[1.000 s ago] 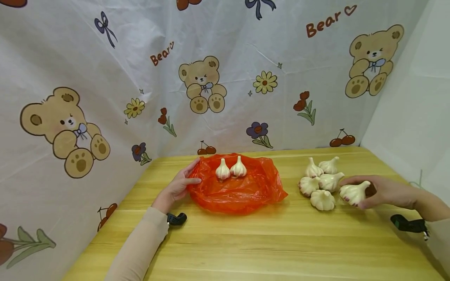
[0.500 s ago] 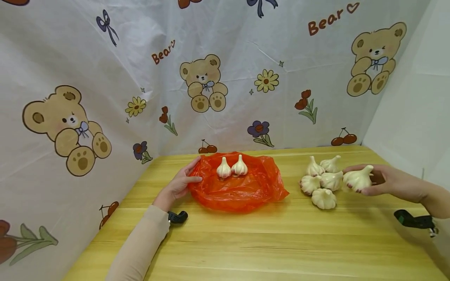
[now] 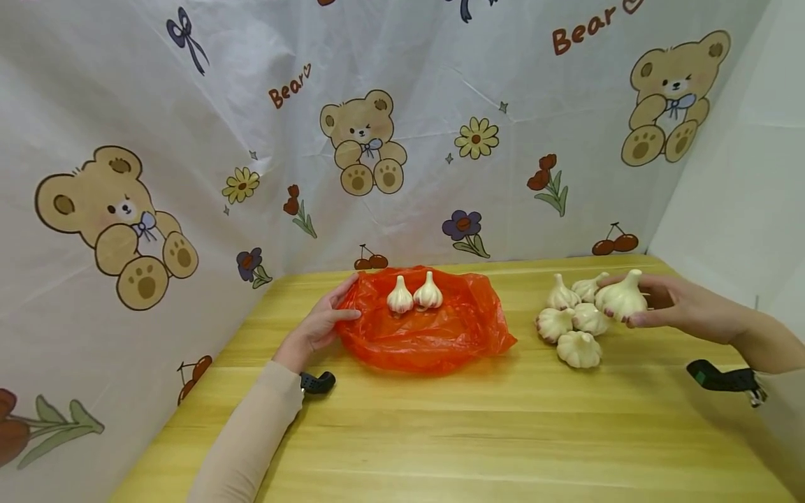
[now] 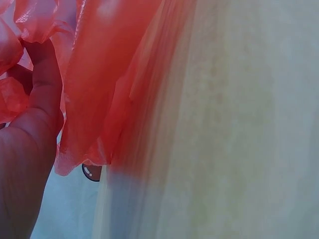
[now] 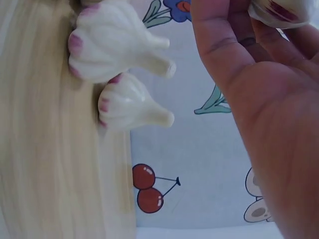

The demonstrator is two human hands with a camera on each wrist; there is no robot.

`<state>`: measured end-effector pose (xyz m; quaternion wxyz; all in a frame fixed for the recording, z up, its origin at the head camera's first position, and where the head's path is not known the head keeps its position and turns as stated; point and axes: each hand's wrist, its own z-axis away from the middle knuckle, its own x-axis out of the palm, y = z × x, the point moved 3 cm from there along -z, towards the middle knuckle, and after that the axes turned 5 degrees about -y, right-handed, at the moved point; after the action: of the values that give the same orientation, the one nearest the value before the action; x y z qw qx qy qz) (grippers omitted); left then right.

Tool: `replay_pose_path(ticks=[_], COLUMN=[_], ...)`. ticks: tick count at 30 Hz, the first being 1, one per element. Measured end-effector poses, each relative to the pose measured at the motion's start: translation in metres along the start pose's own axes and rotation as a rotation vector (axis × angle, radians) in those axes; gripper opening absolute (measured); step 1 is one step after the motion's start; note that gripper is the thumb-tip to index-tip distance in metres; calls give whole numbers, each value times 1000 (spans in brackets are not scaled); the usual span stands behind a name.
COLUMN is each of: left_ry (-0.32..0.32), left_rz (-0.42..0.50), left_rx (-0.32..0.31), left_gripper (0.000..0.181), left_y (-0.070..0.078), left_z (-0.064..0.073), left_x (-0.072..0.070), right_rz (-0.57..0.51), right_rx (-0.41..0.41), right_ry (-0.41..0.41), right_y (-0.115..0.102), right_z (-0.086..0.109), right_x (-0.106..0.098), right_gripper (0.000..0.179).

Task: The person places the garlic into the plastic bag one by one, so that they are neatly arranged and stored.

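At its left side, my left hand (image 3: 318, 323) pinches the rim of a thin red plastic bag (image 3: 418, 358) spread open on the table. The left wrist view shows the thumb and fingers among the folds of the bag (image 4: 107, 64). Two garlic bulbs (image 3: 400, 297) sit side by side in the bag's back part, stems up. My right hand (image 3: 698, 311) holds another garlic bulb (image 3: 621, 300) above the table, its stem pointing up. That bulb (image 5: 285, 12) shows only partly in the right wrist view. It overlaps a group of several garlic bulbs (image 3: 579, 349) in the head view.
The wooden table (image 3: 478, 433) ends at a white cloth backdrop (image 3: 428, 223) printed with bears and flowers. A plain white wall (image 3: 736, 202) stands on the right. Black camera mounts (image 3: 723, 377) stick out from both wrists, low over the tabletop.
My right hand has raised the garlic bulb off the table, then moved it left toward the group, turning its stem upward. The left hand keeps its grip on the bag.
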<state>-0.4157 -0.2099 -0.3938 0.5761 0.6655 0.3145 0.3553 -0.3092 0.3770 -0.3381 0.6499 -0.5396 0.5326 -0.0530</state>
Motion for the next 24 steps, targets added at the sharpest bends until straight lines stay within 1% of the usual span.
replay_pose_path(ticks=[3, 6, 10, 11, 14, 17, 20, 24], left_ry=[5, 2, -6, -7, -8, -15, -23, -22], left_rz=[1, -4, -7, -6, -3, 0, 4, 0], left_rx=[-3, -6, -8, -7, -5, -5, -5, 2], left_gripper=[88, 88, 88, 88, 88, 89, 89, 88], left_y=[2, 2, 1, 1, 0, -1, -1, 0], left_z=[0, 0, 0, 0, 0, 0, -1, -1], left_x=[1, 2, 2, 1, 1, 1, 0, 0], right_rz=[-3, 16, 116, 123, 105, 23, 30, 10], right_rx=[-25, -19, 9, 23, 60, 73, 86, 140], right_ry=[10, 52, 135, 142, 127, 76, 58, 42], right_y=[-5, -10, -19, -20, -25, -31, -41, -57], right_z=[-7, -15, -28, -31, -41, -51, -62, -81], right_x=[1, 4, 7, 8, 13, 18, 25, 32], right_gripper=[53, 51, 47, 48, 48, 51, 52, 56])
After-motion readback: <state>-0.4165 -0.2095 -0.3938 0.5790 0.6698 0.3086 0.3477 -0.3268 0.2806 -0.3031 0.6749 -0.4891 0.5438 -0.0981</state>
